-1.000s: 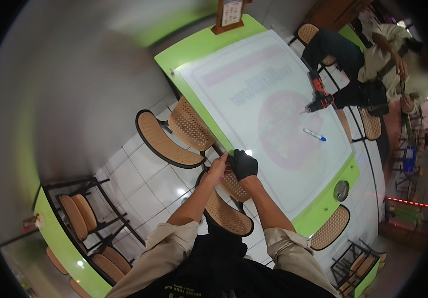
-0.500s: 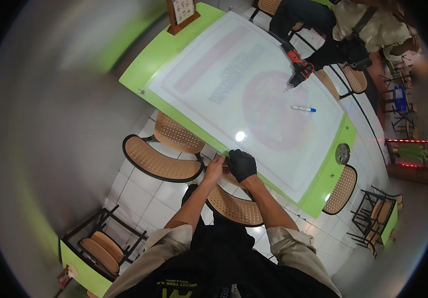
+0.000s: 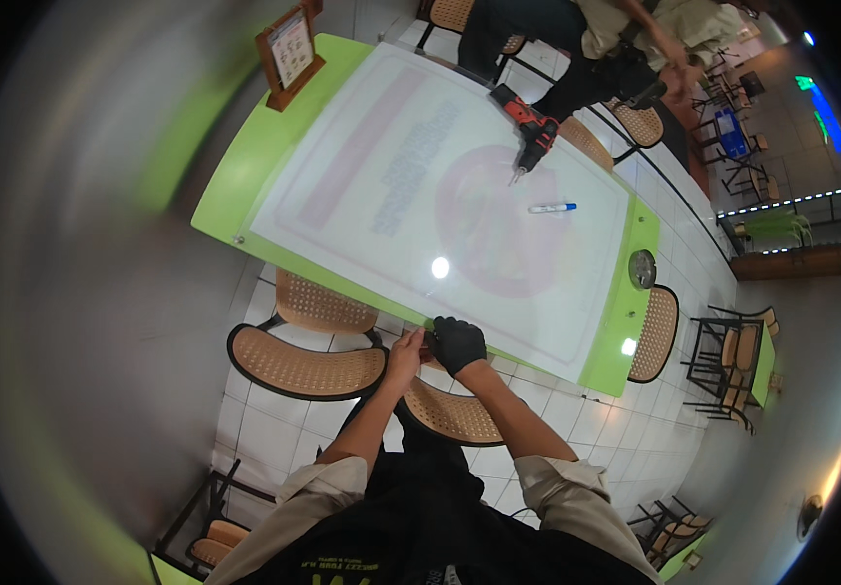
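Observation:
At the near edge of the green table [image 3: 220, 210], my two hands meet close together. My left hand [image 3: 406, 357] is bare, with its fingers closed near the table's rim. A black glove covers my right hand [image 3: 459, 344], whose fingers are curled right beside the left fingertips. Whatever lies between the fingers is hidden or too small to name. A large clear sheet [image 3: 342, 263] covers most of the tabletop, with faint printing showing through. On it lie a red and black cordless drill [image 3: 535, 136] and a blue-capped marker [image 3: 552, 208].
A wooden stand [image 3: 289, 60] rises at the table's far left, and a round ashtray [image 3: 643, 269] sits at its right end. Cane chairs [image 3: 308, 361] are close around the table. Across from me, another person [image 3: 528, 39] sits by the far edge.
The whole view has swung, so the table appears farther left. My hands stay together at the near edge. The other person's hand now shows more plainly. The drill and marker lie unmoved on the sheet.

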Action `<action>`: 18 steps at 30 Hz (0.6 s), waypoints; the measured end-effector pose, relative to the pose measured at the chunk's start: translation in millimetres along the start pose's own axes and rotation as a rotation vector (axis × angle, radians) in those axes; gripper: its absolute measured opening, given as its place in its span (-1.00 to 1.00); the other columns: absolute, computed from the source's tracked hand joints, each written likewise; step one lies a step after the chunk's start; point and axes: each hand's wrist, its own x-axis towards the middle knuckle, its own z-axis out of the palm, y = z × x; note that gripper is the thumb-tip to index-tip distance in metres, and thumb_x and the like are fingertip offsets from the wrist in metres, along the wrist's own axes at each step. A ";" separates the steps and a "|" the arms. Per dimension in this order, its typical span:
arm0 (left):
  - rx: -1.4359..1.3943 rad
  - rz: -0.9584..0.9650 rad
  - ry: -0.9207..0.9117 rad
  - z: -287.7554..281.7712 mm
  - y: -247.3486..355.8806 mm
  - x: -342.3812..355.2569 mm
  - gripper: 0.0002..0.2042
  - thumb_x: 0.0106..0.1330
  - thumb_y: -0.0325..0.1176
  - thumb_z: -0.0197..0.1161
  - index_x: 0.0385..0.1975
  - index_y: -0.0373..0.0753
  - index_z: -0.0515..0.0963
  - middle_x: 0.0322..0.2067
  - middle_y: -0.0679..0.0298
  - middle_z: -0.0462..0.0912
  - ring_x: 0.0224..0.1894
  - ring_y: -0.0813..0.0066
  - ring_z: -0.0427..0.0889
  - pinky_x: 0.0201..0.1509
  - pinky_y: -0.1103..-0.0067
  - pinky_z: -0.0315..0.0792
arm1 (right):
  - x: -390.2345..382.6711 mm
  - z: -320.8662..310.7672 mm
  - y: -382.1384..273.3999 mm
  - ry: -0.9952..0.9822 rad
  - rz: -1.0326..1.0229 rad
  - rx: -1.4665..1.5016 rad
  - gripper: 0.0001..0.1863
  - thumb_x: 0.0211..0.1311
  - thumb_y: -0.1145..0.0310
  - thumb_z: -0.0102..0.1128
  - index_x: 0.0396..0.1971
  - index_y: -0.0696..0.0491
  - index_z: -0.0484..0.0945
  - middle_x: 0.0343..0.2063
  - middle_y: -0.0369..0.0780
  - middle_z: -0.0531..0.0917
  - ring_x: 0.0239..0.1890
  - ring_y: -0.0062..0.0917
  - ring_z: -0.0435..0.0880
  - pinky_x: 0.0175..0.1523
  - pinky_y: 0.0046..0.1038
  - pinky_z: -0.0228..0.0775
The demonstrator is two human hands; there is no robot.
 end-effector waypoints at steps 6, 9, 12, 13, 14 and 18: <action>0.006 -0.051 -0.086 -6.3 9.1 0.9 -0.66 0.52 -0.18 -0.12 -0.06 -0.31 0.49 -0.21 0.21 0.60 -0.22 0.46 0.59 -0.09 0.51 0.51 | -2.5 -7.8 -10.0 0.050 -0.023 -0.094 -0.77 0.09 0.25 0.21 -0.31 0.04 0.50 -0.41 -0.14 0.61 -0.32 -0.25 0.64 -0.25 -0.23 0.47; 0.018 -0.051 -0.083 -12.3 10.1 -0.1 -0.67 0.52 -0.20 -0.14 -0.06 -0.30 0.49 -0.20 0.20 0.60 -0.22 0.45 0.59 -0.08 0.50 0.51 | 0.9 -21.6 -26.3 -0.018 0.078 -0.050 -0.73 0.03 0.31 0.24 -0.24 0.04 0.49 -0.34 -0.15 0.58 -0.25 -0.26 0.62 -0.21 -0.24 0.46; 0.022 -0.074 -0.105 -11.6 14.6 0.6 -0.68 0.51 -0.21 -0.13 -0.05 -0.30 0.48 -0.18 0.19 0.61 -0.22 0.43 0.60 -0.06 0.49 0.51 | 5.3 -19.3 -23.5 -0.115 0.083 -0.032 -0.65 -0.01 0.36 0.27 -0.17 0.05 0.48 -0.26 -0.14 0.57 -0.18 -0.26 0.59 -0.18 -0.23 0.45; -0.007 -0.065 -0.118 -15.9 9.8 4.9 -0.68 0.50 -0.20 -0.11 -0.05 -0.31 0.48 -0.18 0.18 0.61 -0.23 0.43 0.60 -0.06 0.49 0.51 | 3.0 -19.5 -20.6 -0.086 -0.013 -0.041 -0.64 0.00 0.36 0.27 -0.15 0.06 0.47 -0.24 -0.13 0.56 -0.15 -0.25 0.59 -0.17 -0.22 0.46; -0.037 -0.054 -0.131 -20.6 4.6 8.0 -0.68 0.50 -0.20 -0.10 -0.04 -0.31 0.48 -0.18 0.18 0.62 -0.23 0.42 0.61 -0.06 0.49 0.51 | -0.1 -19.2 -18.8 -0.056 -0.110 -0.050 -0.62 0.00 0.37 0.27 -0.13 0.06 0.46 -0.21 -0.12 0.56 -0.13 -0.24 0.58 -0.16 -0.21 0.46; 0.007 -0.106 -0.152 -15.4 14.0 5.6 -0.67 0.48 -0.17 -0.05 -0.05 -0.32 0.48 -0.16 0.15 0.61 -0.20 0.40 0.61 -0.06 0.48 0.51 | -13.6 -15.5 -14.8 0.033 0.097 0.155 -0.62 0.04 0.37 0.21 -0.09 0.09 0.46 -0.16 -0.11 0.54 -0.11 -0.19 0.56 -0.13 -0.16 0.45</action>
